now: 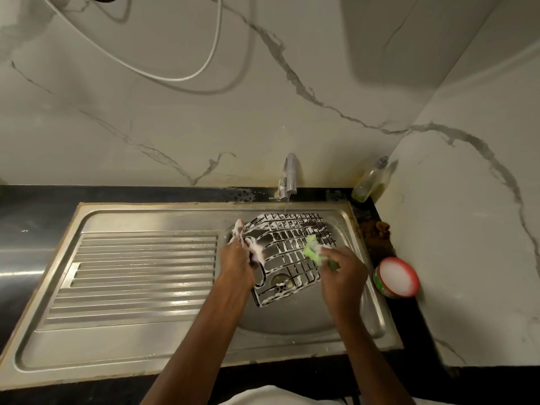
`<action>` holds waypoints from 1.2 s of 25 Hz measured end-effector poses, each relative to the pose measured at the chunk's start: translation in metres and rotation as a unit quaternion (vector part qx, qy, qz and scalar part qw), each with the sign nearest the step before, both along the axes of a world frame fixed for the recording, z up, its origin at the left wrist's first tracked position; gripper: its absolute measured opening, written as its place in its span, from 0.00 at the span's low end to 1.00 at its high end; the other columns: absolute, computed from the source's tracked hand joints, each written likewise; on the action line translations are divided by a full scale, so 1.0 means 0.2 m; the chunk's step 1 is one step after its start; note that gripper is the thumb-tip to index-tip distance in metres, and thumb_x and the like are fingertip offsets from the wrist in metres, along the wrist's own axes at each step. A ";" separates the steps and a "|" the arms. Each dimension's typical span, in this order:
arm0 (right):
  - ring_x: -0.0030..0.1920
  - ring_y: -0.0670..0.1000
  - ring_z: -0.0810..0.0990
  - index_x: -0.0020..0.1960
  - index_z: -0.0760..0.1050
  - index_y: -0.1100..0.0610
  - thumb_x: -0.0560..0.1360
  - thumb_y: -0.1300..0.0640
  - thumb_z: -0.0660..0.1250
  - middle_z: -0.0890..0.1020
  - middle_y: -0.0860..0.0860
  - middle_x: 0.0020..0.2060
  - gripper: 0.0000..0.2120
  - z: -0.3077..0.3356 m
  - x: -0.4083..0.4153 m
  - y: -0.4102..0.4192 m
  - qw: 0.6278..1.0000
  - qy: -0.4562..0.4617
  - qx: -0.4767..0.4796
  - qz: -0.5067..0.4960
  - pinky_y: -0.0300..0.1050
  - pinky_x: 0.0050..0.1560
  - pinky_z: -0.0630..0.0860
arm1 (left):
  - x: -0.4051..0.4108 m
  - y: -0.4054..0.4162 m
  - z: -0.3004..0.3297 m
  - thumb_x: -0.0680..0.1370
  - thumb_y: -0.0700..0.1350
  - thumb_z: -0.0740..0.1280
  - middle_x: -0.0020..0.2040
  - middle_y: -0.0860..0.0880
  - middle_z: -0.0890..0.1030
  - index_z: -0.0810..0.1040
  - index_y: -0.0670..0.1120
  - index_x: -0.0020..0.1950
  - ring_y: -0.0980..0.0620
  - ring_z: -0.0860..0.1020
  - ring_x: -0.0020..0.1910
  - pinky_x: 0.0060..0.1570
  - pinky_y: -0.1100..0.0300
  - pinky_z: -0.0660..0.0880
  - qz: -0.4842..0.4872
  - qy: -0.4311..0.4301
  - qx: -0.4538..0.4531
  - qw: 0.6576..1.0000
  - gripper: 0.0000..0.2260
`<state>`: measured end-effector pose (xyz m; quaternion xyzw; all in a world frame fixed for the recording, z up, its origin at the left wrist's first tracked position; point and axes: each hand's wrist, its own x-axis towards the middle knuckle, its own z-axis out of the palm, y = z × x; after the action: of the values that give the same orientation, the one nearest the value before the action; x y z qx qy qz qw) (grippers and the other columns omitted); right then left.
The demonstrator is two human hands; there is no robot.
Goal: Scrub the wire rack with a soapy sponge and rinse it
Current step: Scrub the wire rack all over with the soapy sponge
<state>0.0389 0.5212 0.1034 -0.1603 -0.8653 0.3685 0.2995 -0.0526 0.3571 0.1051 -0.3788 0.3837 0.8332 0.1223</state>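
Note:
A black wire rack (287,252), coated in white foam, is propped tilted inside the steel sink bowl (306,320). My left hand (238,260), foamy at the fingers, grips the rack's left edge. My right hand (342,276) holds a green sponge (312,251) against the rack's right side. A thin stream of water falls from the tap (289,176) onto the rack's far edge.
A ribbed steel draining board (137,276) lies left of the bowl. A round red-rimmed tub of white soap (397,277) sits on the black counter at the right. A clear bottle of dish liquid (369,179) leans in the back corner. Marble walls rise behind and right.

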 end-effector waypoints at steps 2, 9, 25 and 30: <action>0.42 0.49 0.83 0.49 0.83 0.61 0.69 0.72 0.72 0.84 0.52 0.44 0.12 0.05 0.05 -0.14 0.996 0.049 0.009 0.070 0.41 0.35 0.82 | 0.00 0.01 0.00 0.85 0.47 0.63 0.29 0.51 0.78 0.84 0.49 0.58 0.57 0.68 0.22 0.22 0.62 0.71 0.003 0.007 0.005 1.000 0.10; 0.46 0.51 0.85 0.46 0.82 0.55 0.67 0.79 0.69 0.85 0.50 0.45 0.20 -0.03 0.04 0.09 0.999 0.027 -0.008 0.022 0.38 0.45 0.82 | 0.00 -0.02 0.07 0.86 0.46 0.62 0.34 0.48 0.73 0.84 0.50 0.56 0.57 0.65 0.21 0.19 0.63 0.67 -0.002 -0.021 -0.007 1.000 0.11; 0.51 0.51 0.81 0.47 0.81 0.65 0.71 0.71 0.62 0.83 0.55 0.49 0.10 -0.01 0.17 -0.19 0.983 0.131 0.085 0.099 0.39 0.53 0.78 | -0.01 0.02 0.12 0.87 0.44 0.58 0.73 0.44 0.73 0.76 0.47 0.73 0.54 0.78 0.44 0.17 0.66 0.72 0.049 -0.038 0.052 0.997 0.16; 0.47 0.55 0.83 0.45 0.81 0.62 0.67 0.76 0.68 0.84 0.56 0.46 0.12 -0.13 0.08 0.13 0.996 0.035 0.075 0.012 0.33 0.47 0.76 | 0.01 -0.03 0.06 0.87 0.45 0.57 0.78 0.36 0.67 0.67 0.41 0.79 0.55 0.70 0.35 0.26 0.67 0.75 -0.002 -0.013 0.010 1.000 0.20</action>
<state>0.0544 0.5474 0.0774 -0.1141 -0.8815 0.3112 0.3363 -0.0500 0.3515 0.1170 -0.3874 0.3749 0.8317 0.1330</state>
